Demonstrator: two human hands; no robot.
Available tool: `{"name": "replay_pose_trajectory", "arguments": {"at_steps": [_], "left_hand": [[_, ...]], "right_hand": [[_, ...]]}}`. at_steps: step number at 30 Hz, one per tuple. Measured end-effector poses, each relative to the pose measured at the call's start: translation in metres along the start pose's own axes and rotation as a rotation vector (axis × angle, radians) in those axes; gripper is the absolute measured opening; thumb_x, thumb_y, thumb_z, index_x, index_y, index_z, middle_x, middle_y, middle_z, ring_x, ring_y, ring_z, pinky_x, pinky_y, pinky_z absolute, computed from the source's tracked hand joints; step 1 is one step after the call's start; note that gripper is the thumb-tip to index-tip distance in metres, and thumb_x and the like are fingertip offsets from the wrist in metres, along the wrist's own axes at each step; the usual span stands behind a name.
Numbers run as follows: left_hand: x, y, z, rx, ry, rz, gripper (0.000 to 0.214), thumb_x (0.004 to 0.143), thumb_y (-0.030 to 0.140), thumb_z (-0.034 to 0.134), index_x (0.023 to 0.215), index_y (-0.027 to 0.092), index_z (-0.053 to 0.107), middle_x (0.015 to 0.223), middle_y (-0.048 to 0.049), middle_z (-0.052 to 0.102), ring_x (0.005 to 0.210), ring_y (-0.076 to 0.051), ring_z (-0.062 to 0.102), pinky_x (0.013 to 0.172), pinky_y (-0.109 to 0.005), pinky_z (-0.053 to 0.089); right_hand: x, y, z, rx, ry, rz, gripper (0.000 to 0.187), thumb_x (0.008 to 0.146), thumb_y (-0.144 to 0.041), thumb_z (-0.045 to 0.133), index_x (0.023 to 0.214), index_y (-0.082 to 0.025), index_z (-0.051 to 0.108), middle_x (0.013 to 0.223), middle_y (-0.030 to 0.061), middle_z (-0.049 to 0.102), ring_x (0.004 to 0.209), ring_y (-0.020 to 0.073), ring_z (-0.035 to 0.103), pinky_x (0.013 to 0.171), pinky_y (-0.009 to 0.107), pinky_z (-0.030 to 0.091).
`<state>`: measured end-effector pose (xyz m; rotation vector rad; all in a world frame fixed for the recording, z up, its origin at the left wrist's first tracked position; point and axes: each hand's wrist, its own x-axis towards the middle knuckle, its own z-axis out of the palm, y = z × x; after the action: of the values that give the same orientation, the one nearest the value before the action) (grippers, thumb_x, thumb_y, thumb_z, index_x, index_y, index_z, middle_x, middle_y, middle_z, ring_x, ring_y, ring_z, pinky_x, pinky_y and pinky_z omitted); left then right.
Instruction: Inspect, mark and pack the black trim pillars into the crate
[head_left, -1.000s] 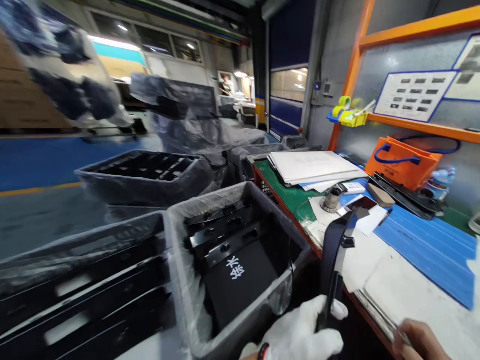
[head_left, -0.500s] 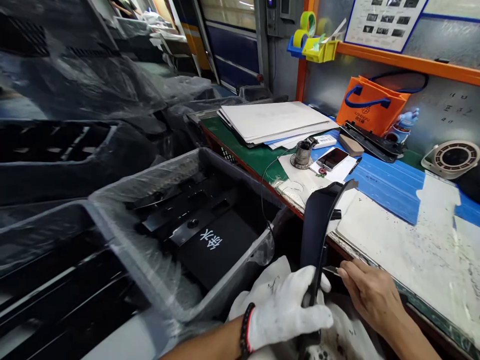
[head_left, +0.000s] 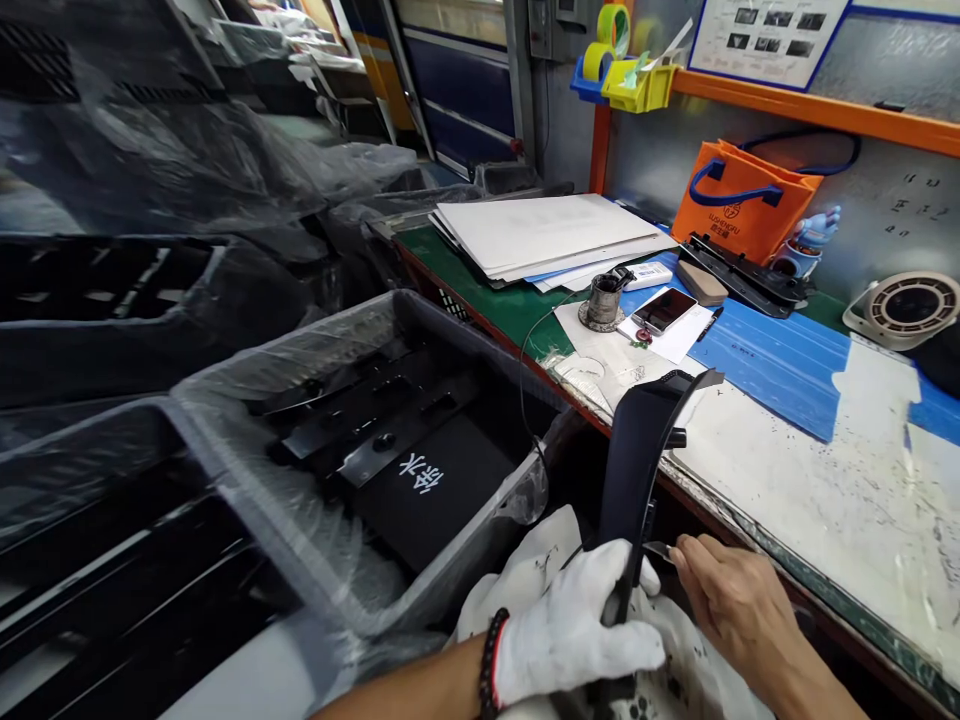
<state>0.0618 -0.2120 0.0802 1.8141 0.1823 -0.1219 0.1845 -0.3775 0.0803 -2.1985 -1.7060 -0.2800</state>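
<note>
My left hand [head_left: 577, 625], in a white glove, grips the lower part of a long, curved black plastic part [head_left: 630, 470] held upright. My right hand [head_left: 735, 600] is bare and closed around a small blade [head_left: 660, 550]. The blade's tip touches or lies very near the part's right edge, just above the gloved fingers; its handle is hidden in my fist. Below my hands, a spotted whitish cloth [head_left: 690, 650] covers my lap.
To the left stands a grey, plastic-lined crate [head_left: 300, 560] holding black parts and a black sheet [head_left: 442, 490]. On the workbench [head_left: 787, 470] at right are a phone [head_left: 664, 310], a metal cup [head_left: 602, 300], stacked white sheets [head_left: 547, 230] and an orange bag [head_left: 739, 205].
My view has shifted slightly. The blade and right hand sit a little lower against the black part, and the part's top has tilted slightly right. Both grips stay the same.
</note>
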Motion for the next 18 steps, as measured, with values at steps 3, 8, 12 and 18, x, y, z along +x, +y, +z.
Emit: {"name": "replay_pose_trajectory", "arguments": {"at_steps": [3, 8, 12, 18], "left_hand": [[0.0, -0.001, 0.001, -0.001, -0.012, 0.022, 0.036, 0.063, 0.044, 0.068, 0.09, 0.02, 0.06, 0.087, 0.0002, 0.064, 0.079, -0.019, 0.056, 0.074, -0.03, 0.043], [0.001, 0.006, -0.004, -0.029, 0.022, 0.025, 0.033, 0.065, 0.035, 0.064, 0.094, 0.02, 0.058, 0.093, -0.0011, 0.063, 0.082, -0.019, 0.056, 0.08, -0.031, 0.045], [0.0, 0.01, -0.006, -0.013, 0.032, -0.013, 0.034, 0.064, 0.034, 0.062, 0.094, 0.02, 0.059, 0.087, -0.0007, 0.063, 0.078, -0.019, 0.056, 0.074, -0.03, 0.044], [-0.002, 0.014, -0.005, -0.015, 0.031, -0.016, 0.03, 0.065, 0.031, 0.063, 0.094, 0.021, 0.06, 0.087, 0.0002, 0.065, 0.081, -0.019, 0.057, 0.071, -0.027, 0.044]], "right_hand": [[-0.005, -0.005, 0.003, 0.026, 0.024, 0.022, 0.038, 0.107, -0.025, 0.028, 0.078, -0.019, 0.05, 0.061, -0.0022, 0.046, 0.045, 0.0118, 0.044, 0.047, 0.027, 0.026], [-0.001, -0.007, 0.006, 0.119, 0.152, 0.112, 0.035, 0.107, -0.027, 0.029, 0.084, -0.018, 0.053, 0.065, -0.0001, 0.05, 0.052, 0.0128, 0.049, 0.051, 0.027, 0.03], [0.004, -0.004, 0.002, 0.104, 0.183, 0.067, 0.031, 0.107, -0.025, 0.03, 0.088, -0.017, 0.053, 0.067, -0.0002, 0.051, 0.053, 0.0123, 0.05, 0.052, 0.026, 0.031], [0.012, -0.004, -0.005, -0.009, 0.207, 0.036, 0.039, 0.108, -0.029, 0.028, 0.081, -0.017, 0.054, 0.061, -0.0021, 0.046, 0.046, 0.0122, 0.046, 0.047, 0.026, 0.029]]}}
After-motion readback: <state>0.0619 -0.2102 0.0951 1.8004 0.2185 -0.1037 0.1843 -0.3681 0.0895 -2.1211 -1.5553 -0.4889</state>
